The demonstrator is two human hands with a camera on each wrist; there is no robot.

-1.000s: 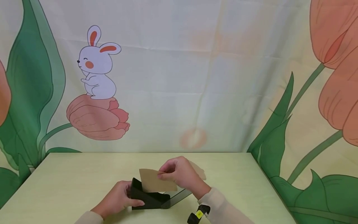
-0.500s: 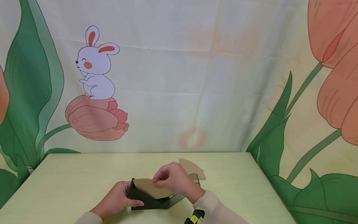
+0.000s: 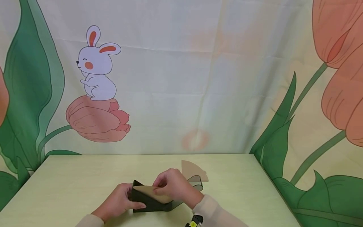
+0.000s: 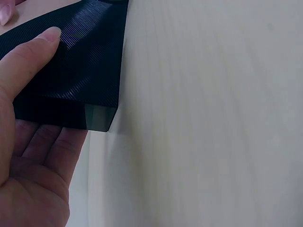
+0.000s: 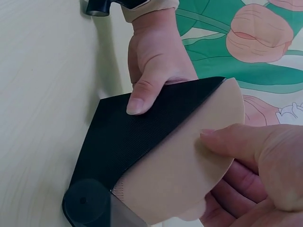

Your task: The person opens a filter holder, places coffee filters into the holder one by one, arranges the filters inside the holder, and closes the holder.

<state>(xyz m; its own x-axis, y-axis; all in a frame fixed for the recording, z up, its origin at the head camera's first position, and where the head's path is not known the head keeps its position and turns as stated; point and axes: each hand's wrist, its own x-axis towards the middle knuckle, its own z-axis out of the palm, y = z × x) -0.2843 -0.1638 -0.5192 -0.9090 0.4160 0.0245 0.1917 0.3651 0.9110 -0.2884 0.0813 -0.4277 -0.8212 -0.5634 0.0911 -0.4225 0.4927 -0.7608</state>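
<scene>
Right hand [image 3: 171, 183] pinches the brown paper filter [image 5: 189, 156] near its curved edge; left hand [image 3: 123, 198] grips the black holder [image 5: 137, 132]. Filter judged light, flexible, easily creased; edge hold advised.

Clock positions are read from the centre of the head view. A printed backdrop [image 3: 158, 126], lightly creased, stands behind a pale table [image 3: 235, 186] at 6 o'clock. At 10, a printed white rabbit [image 3: 100, 86] faces 9 o'clock, seated on a pink flower [image 3: 93, 119]. A large green leaf [image 3: 31, 78] lies between 9 and 10. Coral tulips [image 3: 343, 101] occupy 2 to 3; green leaves [image 3: 329, 197], 4. A faint orange patch [image 3: 195, 140] shows at 5.
</scene>
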